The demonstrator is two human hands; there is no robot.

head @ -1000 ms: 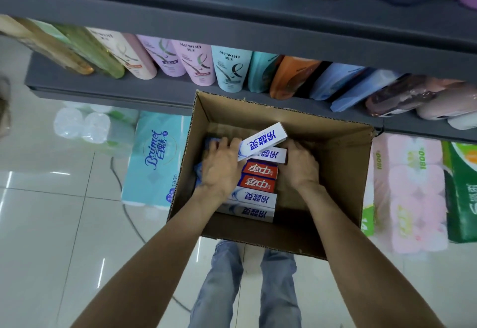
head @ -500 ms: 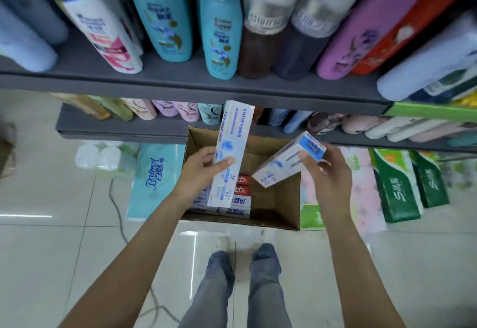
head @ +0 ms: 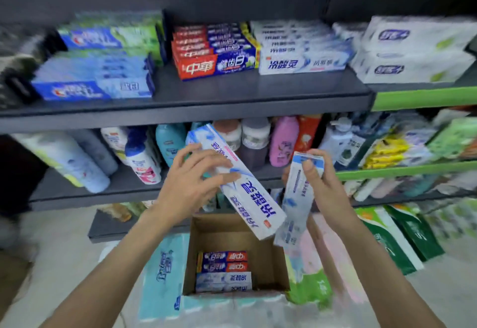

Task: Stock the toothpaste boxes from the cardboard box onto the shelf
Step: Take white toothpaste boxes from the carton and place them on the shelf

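My left hand [head: 191, 185] grips a white-and-blue toothpaste box [head: 247, 198], held slanted in front of the bottle shelf. A second, similar box [head: 295, 209] hangs nearly upright in my right hand [head: 320, 185], which holds it near its top end. Below both hands the open cardboard box [head: 273, 271] sits on the floor with several red-and-blue and white toothpaste boxes [head: 223, 271] lying in it. On the upper shelf [head: 232, 92] stand stacks of toothpaste: blue ones at left, red ones [head: 214, 51] in the middle, and white ones [head: 302, 48] matching the boxes I hold.
Bottles of shampoo and body wash [head: 284, 141] fill the shelf below. White tissue packs [head: 413, 51] sit at the upper right. Packs of toilet paper [head: 162, 276] and green bags [head: 402, 237] flank the cardboard box on the tiled floor.
Both hands have lifted a white box each out of the cardboard box and raised them. My view has swung upward, and the toothpaste shelf has come into sight.
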